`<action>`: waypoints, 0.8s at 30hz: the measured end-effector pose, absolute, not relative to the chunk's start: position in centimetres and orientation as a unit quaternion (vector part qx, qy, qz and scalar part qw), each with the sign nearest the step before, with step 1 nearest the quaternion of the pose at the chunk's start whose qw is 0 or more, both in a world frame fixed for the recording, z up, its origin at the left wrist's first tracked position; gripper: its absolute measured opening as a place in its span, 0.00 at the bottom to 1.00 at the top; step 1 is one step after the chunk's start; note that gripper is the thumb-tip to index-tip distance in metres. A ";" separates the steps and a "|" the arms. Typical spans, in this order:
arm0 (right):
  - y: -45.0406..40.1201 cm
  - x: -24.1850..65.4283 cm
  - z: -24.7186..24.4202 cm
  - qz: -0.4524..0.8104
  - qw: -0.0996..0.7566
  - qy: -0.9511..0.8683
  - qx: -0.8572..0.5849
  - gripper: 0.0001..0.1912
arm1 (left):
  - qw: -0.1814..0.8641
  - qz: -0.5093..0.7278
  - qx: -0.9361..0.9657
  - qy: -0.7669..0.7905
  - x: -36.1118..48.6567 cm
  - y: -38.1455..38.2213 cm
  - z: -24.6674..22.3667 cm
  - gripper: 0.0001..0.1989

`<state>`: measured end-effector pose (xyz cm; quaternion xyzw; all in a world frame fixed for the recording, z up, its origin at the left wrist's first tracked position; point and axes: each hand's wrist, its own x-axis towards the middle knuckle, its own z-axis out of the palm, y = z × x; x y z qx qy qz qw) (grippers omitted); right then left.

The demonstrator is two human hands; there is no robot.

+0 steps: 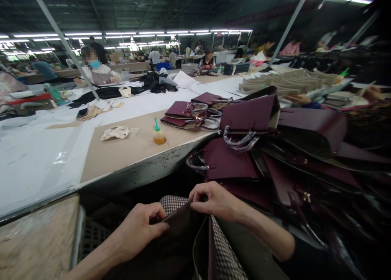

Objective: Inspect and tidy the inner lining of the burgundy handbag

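Both hands work low in the view, in the person's lap below the edge of the worktable [128,166], on a dark handbag panel [179,219] with a checked lining [224,251]. The left hand [139,229] is curled closed around the near side of the panel's top edge, thumb over it. The right hand [214,200] pinches that same edge between fingertips and thumb, just right of the left hand. The step in hand looks like folding or seating the panel's edge against the lining, and it seems barely under way. The next move probably calls for an even pinch run along the edge, with the left hand keeping the panel taut so the lining does not pucker. Right of the hands, and well above them in the view, lies a heap of burgundy handbags [250,115] with their handles wrapped in clear film; whether anything is inside them cannot be told, as the bags lie flat and closed. On the worktable, beyond the hands, stands a small squeeze bottle [159,136] with a green nozzle, holding amber liquid in its lower part. Left of the bottle lies a crumpled rag [115,132]. Behind the bottle rest more burgundy bag pieces [185,111]. Other people sit at benches far behind the table.
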<state>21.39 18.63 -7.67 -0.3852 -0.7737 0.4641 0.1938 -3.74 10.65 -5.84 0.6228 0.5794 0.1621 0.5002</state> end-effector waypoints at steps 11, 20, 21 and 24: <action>18.3 21.2 -8.3 0.436 0.225 -0.748 -0.448 0.05 | 0.506 0.148 0.610 0.592 -3.4 11.0 -6.5 0.08; 17.7 21.5 -8.4 0.431 0.246 -0.741 -0.452 0.05 | 0.484 0.123 0.692 0.521 -0.5 14.4 -5.1 0.14; 17.7 21.5 -8.3 0.424 0.245 -0.744 -0.455 0.05 | 0.472 0.130 0.700 0.520 0.2 14.9 -5.3 0.13; 17.7 21.7 -8.1 0.410 0.248 -0.738 -0.475 0.08 | 0.463 0.155 0.694 0.529 2.0 16.0 -6.3 0.13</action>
